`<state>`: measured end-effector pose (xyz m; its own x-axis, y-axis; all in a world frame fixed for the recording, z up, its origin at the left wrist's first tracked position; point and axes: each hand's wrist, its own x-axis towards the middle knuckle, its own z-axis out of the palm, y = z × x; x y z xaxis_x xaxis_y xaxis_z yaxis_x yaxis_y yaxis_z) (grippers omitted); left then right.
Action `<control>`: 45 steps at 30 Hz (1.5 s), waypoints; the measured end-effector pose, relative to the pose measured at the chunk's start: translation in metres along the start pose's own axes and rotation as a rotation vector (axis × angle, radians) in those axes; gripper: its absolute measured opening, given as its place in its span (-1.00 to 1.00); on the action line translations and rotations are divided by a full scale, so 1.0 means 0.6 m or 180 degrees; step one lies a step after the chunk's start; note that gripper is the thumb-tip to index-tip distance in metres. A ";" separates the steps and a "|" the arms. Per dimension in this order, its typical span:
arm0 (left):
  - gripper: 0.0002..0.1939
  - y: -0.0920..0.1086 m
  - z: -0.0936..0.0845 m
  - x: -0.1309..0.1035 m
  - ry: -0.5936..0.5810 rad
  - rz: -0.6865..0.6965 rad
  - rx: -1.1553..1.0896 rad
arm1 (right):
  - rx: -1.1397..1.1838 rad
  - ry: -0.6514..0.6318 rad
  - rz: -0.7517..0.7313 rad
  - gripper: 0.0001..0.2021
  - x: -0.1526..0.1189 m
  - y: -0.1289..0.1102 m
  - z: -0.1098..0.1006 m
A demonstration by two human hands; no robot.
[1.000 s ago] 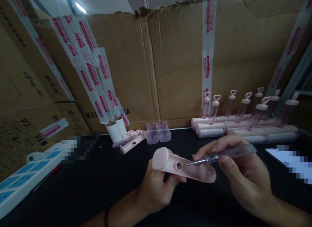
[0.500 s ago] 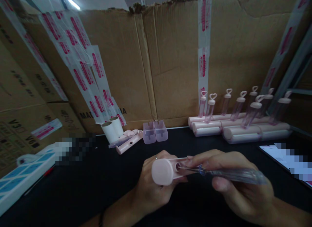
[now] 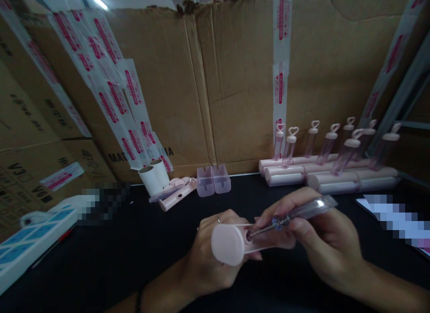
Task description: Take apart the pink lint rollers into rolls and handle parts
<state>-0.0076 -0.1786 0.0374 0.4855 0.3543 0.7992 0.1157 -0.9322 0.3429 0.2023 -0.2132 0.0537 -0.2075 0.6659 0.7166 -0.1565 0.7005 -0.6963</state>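
Note:
Wrapped around a pale pink plastic piece (image 3: 228,245) is my left hand (image 3: 210,248); the piece's rounded end cap faces the camera and a dark round hole shows in its side. In my right hand (image 3: 331,239) is a screwdriver (image 3: 302,212) with a clear handle. Its thin metal shaft slants down to the left, and the tip sits at or in the hole. The far end of the pink piece is partly hidden by my right fingers.
White rolls (image 3: 152,180), a loose pink piece (image 3: 178,195) and translucent purple boxes (image 3: 221,180) stand at the back. Several pink assemblies with heart-topped tubes (image 3: 352,180) line the back right. A power strip (image 3: 36,241) lies left, a phone-like screen (image 3: 389,223) right. Cardboard (image 3: 235,93) walls the rear.
The screwdriver's handle has tilted upward with my right hand, so its shaft meets the hole at a steeper angle. The pink piece has shifted slightly right and down.

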 end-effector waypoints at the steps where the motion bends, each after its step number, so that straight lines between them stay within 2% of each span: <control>1: -0.77 0.000 0.000 -0.001 -0.0029 -0.0033 -0.0010 | 0.0099 0.0012 0.0092 -0.89 0.002 0.000 0.000; 7: -0.85 0.001 -0.002 -0.002 -0.0031 -0.0091 -0.0094 | 0.0341 0.0014 0.0302 -0.90 0.005 0.001 -0.002; 12: -0.86 0.008 -0.008 0.002 -0.0055 -0.0045 -0.0047 | 0.0189 0.0071 0.0171 -0.88 0.002 0.001 0.000; 15: -0.79 0.009 -0.010 0.003 -0.0035 0.0018 0.0016 | 0.0131 0.0285 0.0066 -0.88 0.004 -0.001 0.002; 19: -0.80 0.002 -0.005 -0.003 0.0226 -0.0282 -0.0057 | 0.0288 0.0631 -0.0008 -0.88 0.006 -0.003 0.004; 22: -0.87 -0.003 -0.002 -0.007 0.0222 -0.0509 -0.0320 | 0.0196 0.0741 -0.0105 -0.90 0.003 -0.001 0.005; 31: -0.77 0.000 -0.003 -0.005 0.0079 -0.0337 -0.0438 | 0.0107 0.0716 -0.0115 -0.90 -0.005 -0.001 0.008; 45: -0.82 -0.009 -0.001 -0.009 -0.0062 -0.0056 -0.0530 | 0.0347 0.0715 0.0118 -0.91 0.003 -0.005 0.007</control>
<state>-0.0112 -0.1754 0.0315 0.5014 0.3674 0.7833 -0.0202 -0.9001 0.4352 0.1983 -0.2150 0.0567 0.0028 0.7395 0.6732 -0.2586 0.6508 -0.7139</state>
